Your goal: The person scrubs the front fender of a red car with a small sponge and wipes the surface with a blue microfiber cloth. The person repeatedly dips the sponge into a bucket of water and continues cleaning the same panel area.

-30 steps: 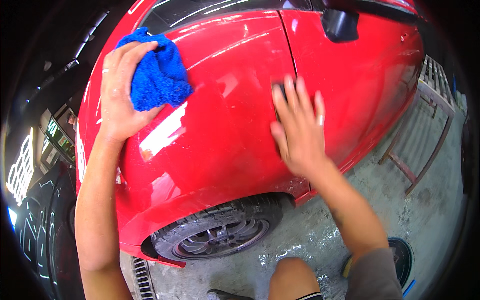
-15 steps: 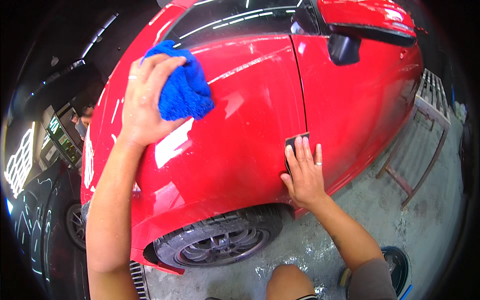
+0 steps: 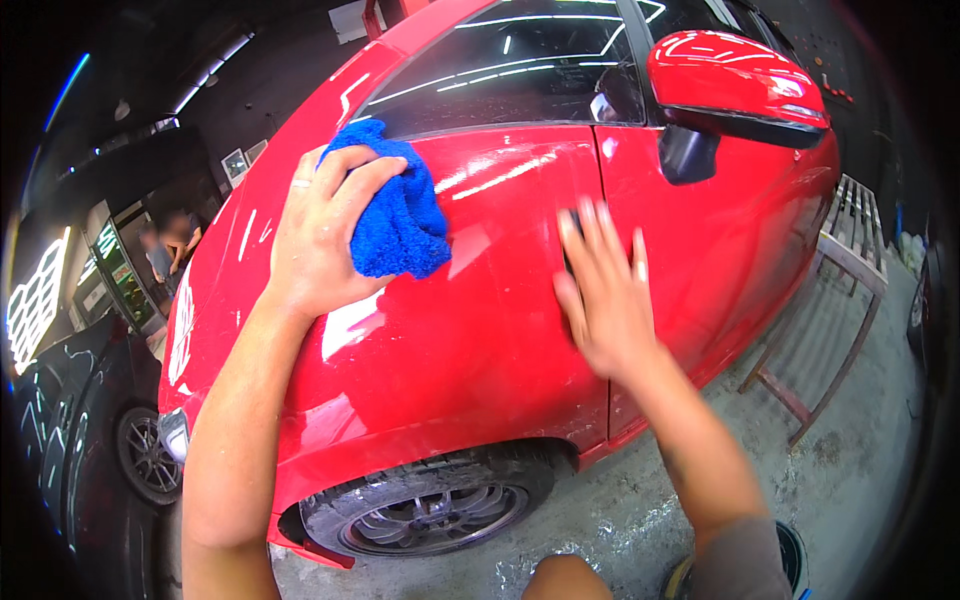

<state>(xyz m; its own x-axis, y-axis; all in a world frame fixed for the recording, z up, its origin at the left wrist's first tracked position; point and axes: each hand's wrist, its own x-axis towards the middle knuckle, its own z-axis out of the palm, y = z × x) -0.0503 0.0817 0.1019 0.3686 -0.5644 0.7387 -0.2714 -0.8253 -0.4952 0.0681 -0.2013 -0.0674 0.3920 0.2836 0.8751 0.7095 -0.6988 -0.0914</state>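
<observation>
My left hand (image 3: pixel 320 240) is closed on a blue fluffy cloth (image 3: pixel 400 225) and presses it against the red car's body (image 3: pixel 470 350) just below the side window (image 3: pixel 520 70). Blurred with motion, my right hand (image 3: pixel 605 300) lies flat on the panel beside the door seam. Its fingers press a small black pad (image 3: pixel 570 235), most of which is hidden under them. The red side mirror (image 3: pixel 735 85) sticks out above and to the right of that hand.
The front wheel (image 3: pixel 430 510) sits below my arms on a wet concrete floor (image 3: pixel 860 450). A metal-framed rack (image 3: pixel 830 310) stands to the right. A dark car (image 3: pixel 60 430) is parked on the left, with two people (image 3: pixel 165 250) beyond it.
My right hand has slid up the panel with the black pad. The view has shifted, so the window and mirror now show more; my left hand stays on the cloth.
</observation>
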